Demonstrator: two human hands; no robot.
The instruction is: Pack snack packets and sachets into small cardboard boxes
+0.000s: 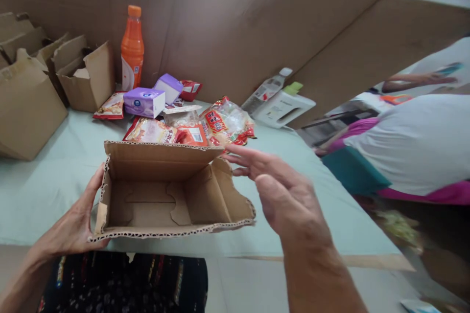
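Observation:
A cardboard box [157,203] with its top flaps raised stands at the table's near edge; its inside shows bare. My left hand [81,215] grips the box's left side, thumb side up along the wall and fingers partly hidden. At the box's right, my right hand [282,188] is open with fingers stretched out, the fingertips close to the box's far right corner; whether they touch it I cannot tell. Just behind the box lie a red-and-white snack packet [152,130], a purple tissue pack [144,101] and a clear plastic bag with red print [227,120].
Several open cardboard boxes [86,76] stand at left. An orange bottle [132,49], a leaning clear bottle [266,92] and a white jug [284,107] are by the cardboard wall [220,24]. Other people [414,142] are at right, beyond the table [330,205].

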